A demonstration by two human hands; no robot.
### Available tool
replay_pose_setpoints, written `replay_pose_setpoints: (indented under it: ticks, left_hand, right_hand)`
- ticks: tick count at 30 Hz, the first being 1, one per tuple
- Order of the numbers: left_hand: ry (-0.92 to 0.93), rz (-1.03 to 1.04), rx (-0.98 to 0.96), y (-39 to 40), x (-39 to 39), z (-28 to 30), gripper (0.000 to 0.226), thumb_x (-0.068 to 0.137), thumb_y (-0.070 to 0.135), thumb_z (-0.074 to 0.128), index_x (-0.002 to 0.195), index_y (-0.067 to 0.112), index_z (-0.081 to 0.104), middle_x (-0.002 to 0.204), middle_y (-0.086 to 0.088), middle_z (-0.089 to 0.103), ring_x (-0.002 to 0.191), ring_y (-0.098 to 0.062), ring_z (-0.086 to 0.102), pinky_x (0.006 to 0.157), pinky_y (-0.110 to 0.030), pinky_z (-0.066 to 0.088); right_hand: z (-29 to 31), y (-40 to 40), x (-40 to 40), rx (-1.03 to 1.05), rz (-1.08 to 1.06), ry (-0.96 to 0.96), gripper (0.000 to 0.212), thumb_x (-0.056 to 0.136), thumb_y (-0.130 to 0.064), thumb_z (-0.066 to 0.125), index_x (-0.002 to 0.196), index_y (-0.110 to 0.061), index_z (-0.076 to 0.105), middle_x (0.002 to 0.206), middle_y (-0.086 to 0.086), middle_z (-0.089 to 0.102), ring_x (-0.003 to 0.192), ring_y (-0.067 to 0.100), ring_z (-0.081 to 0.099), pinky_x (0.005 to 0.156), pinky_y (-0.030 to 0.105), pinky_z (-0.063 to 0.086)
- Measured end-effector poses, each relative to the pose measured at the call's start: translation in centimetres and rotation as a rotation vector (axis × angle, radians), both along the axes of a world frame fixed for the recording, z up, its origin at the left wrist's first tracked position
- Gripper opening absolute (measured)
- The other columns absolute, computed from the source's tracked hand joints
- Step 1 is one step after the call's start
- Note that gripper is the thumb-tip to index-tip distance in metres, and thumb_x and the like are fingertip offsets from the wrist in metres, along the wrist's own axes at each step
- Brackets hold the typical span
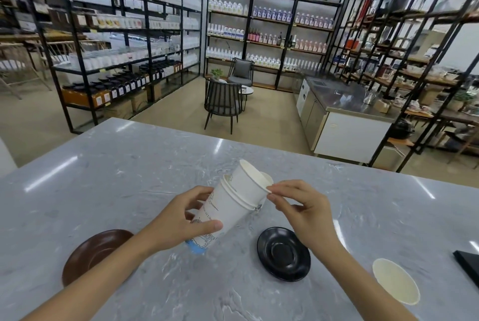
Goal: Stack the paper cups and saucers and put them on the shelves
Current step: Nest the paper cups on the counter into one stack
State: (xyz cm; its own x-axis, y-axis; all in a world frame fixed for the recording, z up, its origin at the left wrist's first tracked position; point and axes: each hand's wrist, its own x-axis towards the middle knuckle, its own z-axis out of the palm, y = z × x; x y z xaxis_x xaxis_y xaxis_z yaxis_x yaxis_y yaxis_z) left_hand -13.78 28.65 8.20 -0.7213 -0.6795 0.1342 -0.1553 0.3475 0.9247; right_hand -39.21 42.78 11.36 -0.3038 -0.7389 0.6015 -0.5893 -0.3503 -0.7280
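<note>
My left hand (181, 219) grips a tilted stack of white paper cups (228, 209) with blue print, held just above the grey marble counter (129, 178). A further cup (250, 178) sits partly nested in the stack's open top. My right hand (300, 206) pinches that top cup's rim with thumb and forefinger. Another cup's rim (268, 178) shows just behind it. A brown saucer (93, 253) lies at the left under my forearm. A black saucer (283, 253) lies below my right hand. A single upright paper cup (395, 284) stands at the right.
A black flat object (469, 263) pokes in at the counter's right edge. Beyond the counter are black metal shelves (116, 35) full of bottles and jars, a dark chair (223, 103) and a steel worktop (344, 97).
</note>
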Motion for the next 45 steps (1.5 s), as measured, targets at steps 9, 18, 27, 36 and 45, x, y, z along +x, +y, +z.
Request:
replay_pose_setpoints:
  ticks: [9, 18, 27, 36, 45]
  left_hand:
    - [0.001, 0.046, 0.010, -0.8, -0.2, -1.0, 0.072, 0.062, 0.055, 0.087, 0.128, 0.037, 0.062, 0.122, 0.013, 0.072, 0.115, -0.013, 0.068, 0.086, -0.034, 0.061]
    - [-0.064, 0.102, 0.015, -2.7, 0.8, -3.9, 0.068, 0.063, 0.049, 0.091, 0.125, 0.037, 0.067, 0.123, 0.010, 0.073, 0.116, -0.011, 0.069, 0.094, -0.033, 0.058]
    - [-0.045, 0.173, 0.125, -4.0, -1.2, -6.2, 0.071, 0.057, 0.053, 0.091, 0.121, 0.037, 0.067, 0.117, 0.008, 0.075, 0.106, -0.009, 0.072, 0.087, -0.035, 0.062]
    - [-0.068, 0.222, 0.167, -4.5, -1.4, -7.8, 0.069, 0.056, 0.050, 0.092, 0.119, 0.038, 0.068, 0.117, 0.005, 0.075, 0.106, -0.005, 0.072, 0.089, -0.035, 0.061]
    - [-0.139, 0.219, 0.124, -4.6, -1.4, -8.7, 0.058, 0.073, 0.027, 0.094, 0.123, 0.034, 0.067, 0.118, 0.011, 0.074, 0.111, -0.005, 0.069, 0.087, -0.023, 0.056]
  right_hand:
    - [-3.8, -1.7, 2.2, 0.030, 0.081, -0.097, 0.023, 0.093, -0.005, 0.069, 0.106, -0.020, 0.081, 0.109, -0.009, 0.070, 0.099, 0.019, 0.070, 0.072, 0.035, 0.064]
    - [-4.6, -4.5, -1.5, 0.411, 0.263, 0.302, 0.025, 0.091, -0.020, 0.076, 0.115, -0.025, 0.077, 0.101, -0.021, 0.067, 0.094, 0.003, 0.068, 0.075, 0.013, 0.056]
    - [-4.3, -10.8, -8.2, 0.688, -0.167, 0.622, 0.041, 0.096, -0.033, 0.063, 0.136, -0.030, 0.054, 0.107, -0.001, 0.071, 0.090, 0.022, 0.066, 0.081, 0.040, 0.058]
    - [-6.9, -12.5, -10.6, 0.710, -0.238, 0.666, 0.023, 0.100, -0.022, 0.058, 0.116, -0.019, 0.074, 0.119, 0.006, 0.070, 0.100, 0.032, 0.068, 0.079, 0.041, 0.057]
    - [-7.0, -12.1, -10.4, 0.660, -0.254, 0.649, 0.017, 0.098, -0.027, 0.065, 0.109, -0.019, 0.075, 0.118, 0.000, 0.063, 0.096, 0.031, 0.068, 0.077, 0.042, 0.057]
